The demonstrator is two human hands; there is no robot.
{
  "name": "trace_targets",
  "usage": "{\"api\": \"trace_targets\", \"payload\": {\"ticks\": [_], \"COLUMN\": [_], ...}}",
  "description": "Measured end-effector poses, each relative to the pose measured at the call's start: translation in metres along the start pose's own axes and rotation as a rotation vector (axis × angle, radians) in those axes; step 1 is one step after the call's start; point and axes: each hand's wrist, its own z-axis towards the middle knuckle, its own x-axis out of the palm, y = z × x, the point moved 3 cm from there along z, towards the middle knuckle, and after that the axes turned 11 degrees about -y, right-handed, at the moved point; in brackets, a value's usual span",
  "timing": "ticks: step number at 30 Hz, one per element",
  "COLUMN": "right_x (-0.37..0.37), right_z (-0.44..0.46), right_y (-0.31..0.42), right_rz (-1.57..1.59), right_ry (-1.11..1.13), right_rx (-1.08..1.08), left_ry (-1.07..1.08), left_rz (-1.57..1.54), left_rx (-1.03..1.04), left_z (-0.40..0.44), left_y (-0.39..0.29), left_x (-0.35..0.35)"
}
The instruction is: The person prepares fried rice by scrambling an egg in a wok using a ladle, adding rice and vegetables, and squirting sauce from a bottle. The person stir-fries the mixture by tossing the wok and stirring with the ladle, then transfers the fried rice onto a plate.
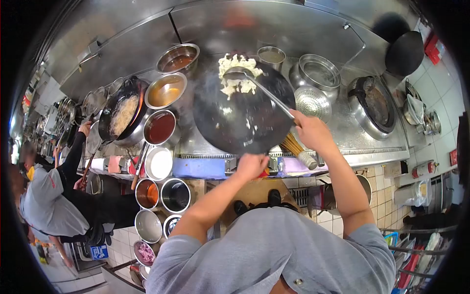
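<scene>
metal ladle (270, 94) gripped tight by right hand (313, 131), white food (241, 62) touched by its bowl, black wok (235, 120) held by curled left hand (251, 166) near front edge of desk (350, 144)

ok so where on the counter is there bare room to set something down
The widest bare patch is the steel counter between the perforated strainer and the right-hand burner. A narrower strip shows between the large wok and the red-sauce pot. It's crowded left of the wok, where that pot and steel bowls stand close together.
</scene>
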Motion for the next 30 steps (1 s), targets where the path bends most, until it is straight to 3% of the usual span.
{"api": "trace_targets", "payload": {"ticks": [2,5,8,11,14,17,22,24,27,30], "right_x": [-0.018,-0.045,-0.083,-0.146,-0.167,-0.123,0.012,0.019,-0.010,-0.051], "right_z": [-0.010,-0.031,-0.045,-0.063,-0.064,-0.039,-0.001,-0.007,-0.031,-0.066], "right_y": [-0.008,-0.008,-0.021,-0.018,-0.016,-0.002,-0.008,-0.006,-0.004,-0.023], "right_rz": [0.009,0.072,0.103,-0.014,-0.027,-0.048,-0.089,0.030,0.076,0.173], "right_ry": [-0.008,0.129,0.198,0.369,0.302,0.225,0.290,0.090,0.042,0.168], "right_rx": [-0.054,0.026,-0.090,-0.114,-0.187,-0.187,-0.012,-0.006,0.013,0.018], "left_ry": [0.080,0.026,-0.036,-0.011,-0.012,-0.130,-0.141,-0.057,-0.005,-0.159], "left_rz": [0.044,0.076,0.041,0.005,0.049,0.049,0.027,-0.005,-0.062,0.104], "left_rx": [0.006,0.024,-0.013,0.027,0.066,0.104,0.010,0.011,0.026,0.117], "left_z": [0.006,0.062,0.091,0.074,0.085,0.114,0.054,0.027,0.014,0.065], "left_y": [-0.034,-0.026,-0.001,-0.032,-0.075,-0.043,0.017,0.011,-0.032,-0.035], "left_x": [-0.029,-0.037,-0.036,-0.061,-0.102,-0.075,0.005,0.010,-0.021,-0.044]}}
